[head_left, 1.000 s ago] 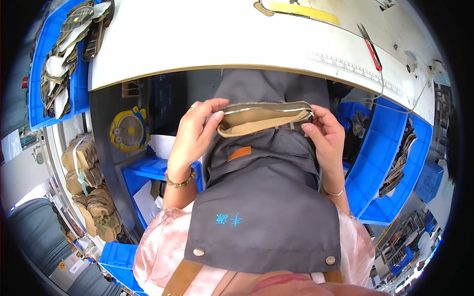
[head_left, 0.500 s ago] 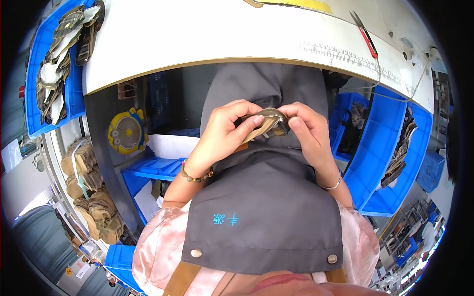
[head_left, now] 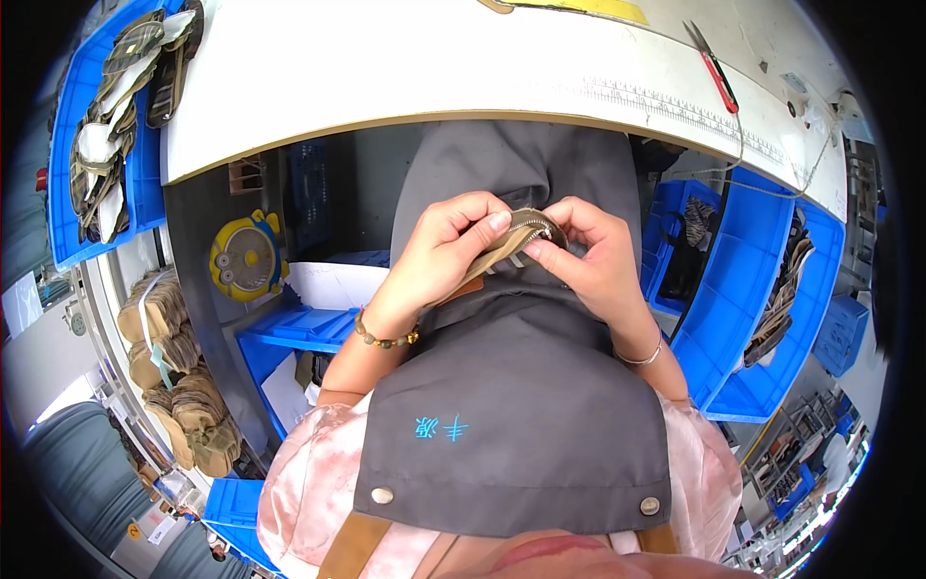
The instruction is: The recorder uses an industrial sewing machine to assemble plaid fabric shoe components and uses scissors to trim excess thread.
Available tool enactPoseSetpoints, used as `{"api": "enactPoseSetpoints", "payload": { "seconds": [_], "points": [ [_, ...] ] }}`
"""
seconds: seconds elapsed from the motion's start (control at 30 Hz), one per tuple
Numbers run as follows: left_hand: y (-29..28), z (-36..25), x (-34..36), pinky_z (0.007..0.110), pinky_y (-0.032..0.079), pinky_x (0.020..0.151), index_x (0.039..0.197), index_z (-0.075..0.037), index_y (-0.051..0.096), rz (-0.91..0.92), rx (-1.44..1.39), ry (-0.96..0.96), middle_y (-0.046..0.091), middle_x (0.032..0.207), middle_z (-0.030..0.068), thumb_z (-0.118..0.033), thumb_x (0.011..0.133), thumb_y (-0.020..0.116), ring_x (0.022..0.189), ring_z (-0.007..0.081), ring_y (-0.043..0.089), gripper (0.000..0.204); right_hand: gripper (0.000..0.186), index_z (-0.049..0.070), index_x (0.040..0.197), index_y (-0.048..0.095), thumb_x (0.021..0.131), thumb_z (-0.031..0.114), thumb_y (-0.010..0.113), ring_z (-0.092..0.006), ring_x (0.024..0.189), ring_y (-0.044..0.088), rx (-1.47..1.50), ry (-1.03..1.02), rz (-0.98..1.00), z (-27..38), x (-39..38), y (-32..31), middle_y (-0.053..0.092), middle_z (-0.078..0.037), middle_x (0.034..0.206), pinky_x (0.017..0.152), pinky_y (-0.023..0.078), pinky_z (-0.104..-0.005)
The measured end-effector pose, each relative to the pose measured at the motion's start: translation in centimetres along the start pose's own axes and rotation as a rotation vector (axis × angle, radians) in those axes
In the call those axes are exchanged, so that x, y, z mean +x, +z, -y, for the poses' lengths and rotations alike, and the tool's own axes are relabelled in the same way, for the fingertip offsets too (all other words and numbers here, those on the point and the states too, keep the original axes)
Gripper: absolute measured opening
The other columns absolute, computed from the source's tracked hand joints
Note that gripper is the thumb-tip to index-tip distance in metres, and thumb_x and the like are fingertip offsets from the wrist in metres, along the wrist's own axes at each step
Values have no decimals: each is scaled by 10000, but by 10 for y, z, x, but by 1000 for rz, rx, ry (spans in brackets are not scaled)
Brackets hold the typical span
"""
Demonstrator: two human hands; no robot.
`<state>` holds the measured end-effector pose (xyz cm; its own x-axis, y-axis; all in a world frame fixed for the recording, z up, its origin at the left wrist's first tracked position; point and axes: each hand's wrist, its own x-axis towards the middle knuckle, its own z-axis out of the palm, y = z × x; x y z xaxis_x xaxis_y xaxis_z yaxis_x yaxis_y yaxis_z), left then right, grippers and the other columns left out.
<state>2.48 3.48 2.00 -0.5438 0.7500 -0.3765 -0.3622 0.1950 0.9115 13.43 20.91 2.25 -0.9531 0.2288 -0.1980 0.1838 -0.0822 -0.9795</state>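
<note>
Over my lap, in front of the grey apron [head_left: 511, 386], I hold a small brown and tan fabric pouch [head_left: 508, 249] with a metal zipper along its curved edge. My left hand [head_left: 439, 246] pinches its left side, thumb on top near the zipper. On the other side my right hand [head_left: 593, 256] grips the pouch's right end, where the zipper curves round; thumb and forefinger close on it. The lower part of the pouch is partly hidden behind my left hand.
The white table [head_left: 386, 72] edge runs just beyond my hands, with red-handled thread snips [head_left: 719, 82] lying at its right. Blue bins [head_left: 738, 289] with fabric pieces stand to the right; another blue bin [head_left: 145, 183] is at the far left, above bundled stacks [head_left: 193, 415]. A yellow fan [head_left: 248, 256] hangs under the table.
My right thumb has moved down and left onto the pouch's near side. My left thumb has slid up along the zipper edge, and more of the tan fabric shows.
</note>
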Motion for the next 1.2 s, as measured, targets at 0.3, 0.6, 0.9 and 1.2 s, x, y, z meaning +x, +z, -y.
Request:
{"api": "enactPoseSetpoints", "payload": {
  "seconds": [0.3,0.6,0.9,1.2],
  "points": [
    [1,-1,2,207,410,631,919,-15,639,1,-9,8,590,774,-48,-170,1029,556,728,21,480,207,116,24,905,678,829,57,759,-44,728,564,32,3,-8,-2,-1,-1,670,9,809,666,452,-217],
    [4,-5,1,210,414,634,929,-12,641,-4,-40,-20,589,773,-47,-165,1028,558,724,23,480,200,128,20,913,677,833,65,766,-41,736,575,46,-8,-1,-2,-3,-1,677,10,820,666,455,-215],
    [11,3,2,239,444,684,942,-4,631,-18,29,98,589,818,-2,-124,1021,548,775,60,505,165,117,6,878,669,856,80,756,-42,725,582,169,31,27,2,0,-4,679,2,802,671,469,-207],
    [17,4,5,227,465,707,979,11,641,-25,-56,35,602,841,-7,-119,1010,575,813,48,547,149,124,6,863,674,849,86,768,-34,697,570,131,83,5,-2,3,-13,678,5,776,639,463,-200]
  ]
}}
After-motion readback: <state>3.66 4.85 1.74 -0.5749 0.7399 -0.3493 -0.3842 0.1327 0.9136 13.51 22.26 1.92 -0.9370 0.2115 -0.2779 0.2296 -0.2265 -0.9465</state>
